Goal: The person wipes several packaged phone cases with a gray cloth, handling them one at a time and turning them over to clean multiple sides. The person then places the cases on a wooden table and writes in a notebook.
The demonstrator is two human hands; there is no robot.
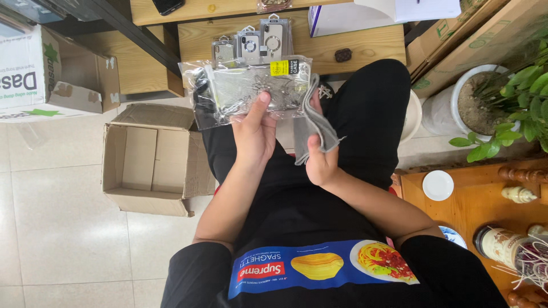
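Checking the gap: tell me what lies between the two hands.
Head view: the grey cloth in the right hand hangs between it and the left hand, over black trousers.

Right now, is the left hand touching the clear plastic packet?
Touching. The head view shows the left hand gripping the clear packet, thumb pressed flat on its front. The right hand holds a grey cloth.

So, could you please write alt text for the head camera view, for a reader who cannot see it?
A seated person in black holds a clear plastic packet in the left hand and a grey cloth in the right hand. More packaged phone cases lie on a wooden table ahead, and an open cardboard box stands on the tiled floor.
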